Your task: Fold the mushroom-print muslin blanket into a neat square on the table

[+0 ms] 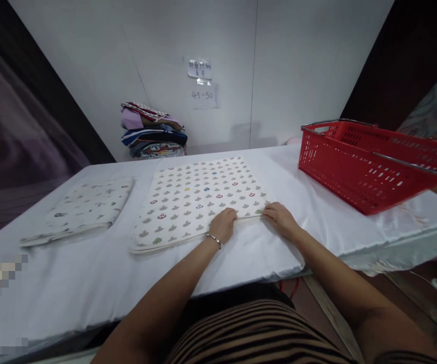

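Note:
A white cloth (203,194) printed with rows of small grey shapes, some coloured, lies folded in flat layers before me. My left hand (223,224), with a bracelet at the wrist, grips its near edge right of the middle; the fingers are curled over the hem. At the near right corner my right hand (280,218) pinches the same edge between thumb and fingers. The cloth's far part rests flat on the white-covered table. To the left lies a second folded cloth (85,207), white with scattered dark prints, touched by neither hand.
A red plastic basket (340,172) with metal handles stands on the table (317,237) at the right. Several folded garments (154,132) are stacked by the back wall. Two paper signs (205,96) are stuck on the wall. The table's front edge runs close to my body.

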{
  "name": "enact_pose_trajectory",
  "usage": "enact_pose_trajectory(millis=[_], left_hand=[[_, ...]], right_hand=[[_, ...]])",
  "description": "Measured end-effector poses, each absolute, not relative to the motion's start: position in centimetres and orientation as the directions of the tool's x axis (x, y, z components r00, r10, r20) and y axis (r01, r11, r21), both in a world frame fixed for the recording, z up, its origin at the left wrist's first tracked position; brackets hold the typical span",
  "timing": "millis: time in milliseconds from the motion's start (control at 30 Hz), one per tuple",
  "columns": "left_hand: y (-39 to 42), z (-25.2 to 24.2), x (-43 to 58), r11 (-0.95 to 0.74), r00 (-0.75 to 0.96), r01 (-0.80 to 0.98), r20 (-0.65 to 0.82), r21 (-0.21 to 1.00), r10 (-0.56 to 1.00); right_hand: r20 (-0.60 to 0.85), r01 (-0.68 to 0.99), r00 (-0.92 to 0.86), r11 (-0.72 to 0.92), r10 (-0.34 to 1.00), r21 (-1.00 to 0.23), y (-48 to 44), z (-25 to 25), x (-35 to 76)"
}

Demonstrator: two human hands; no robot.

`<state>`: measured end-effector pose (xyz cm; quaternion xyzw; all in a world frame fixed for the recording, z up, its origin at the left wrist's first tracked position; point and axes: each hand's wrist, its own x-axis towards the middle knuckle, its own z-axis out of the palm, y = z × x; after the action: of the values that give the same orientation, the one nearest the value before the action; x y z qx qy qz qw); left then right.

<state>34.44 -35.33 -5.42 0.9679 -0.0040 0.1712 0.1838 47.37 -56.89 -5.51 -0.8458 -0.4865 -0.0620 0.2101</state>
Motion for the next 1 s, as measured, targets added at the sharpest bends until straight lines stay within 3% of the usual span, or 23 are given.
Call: enact_pose_trajectory(millis=[300, 500, 633, 833, 1000], left_hand=[[-36.9, -4.8, 34.9, -0.975, 0.963, -0.134, 0.255, 0.178, -0.086], [-37.9, -4.7, 36.0, -0.991, 0.983, -0.059, 0.182, 0.122, -0.036], [-38.1, -4.9, 36.6, -0.991, 0.982, -0.049, 0.187, 0.121, -0.026], [-38.1, -5.5, 36.6, -0.984, 0.956, -0.131, 0.28, 0.122, -0.092], [-38.3, -5.7, 36.2, -0.97, 0.952, -0.084, 0.307, 0.226, -0.011]], right_hand=[[0.305, 0.836, 0.548, -0.516, 0.779, -0.184, -56.6, -6.1, 47.3], [0.48, 0.899, 0.42, -0.426, 0.77, -0.104, -56.6, -6.9, 47.6], [0.557, 0.921, 0.352, -0.384, 0.753, -0.063, -56.5, -7.2, 47.6], [0.544, 0.927, 0.347, -0.367, 0.764, -0.076, -56.6, -7.1, 47.4], [0.503, 0.932, 0.344, -0.353, 0.793, -0.081, -56.8, -7.0, 47.1]])
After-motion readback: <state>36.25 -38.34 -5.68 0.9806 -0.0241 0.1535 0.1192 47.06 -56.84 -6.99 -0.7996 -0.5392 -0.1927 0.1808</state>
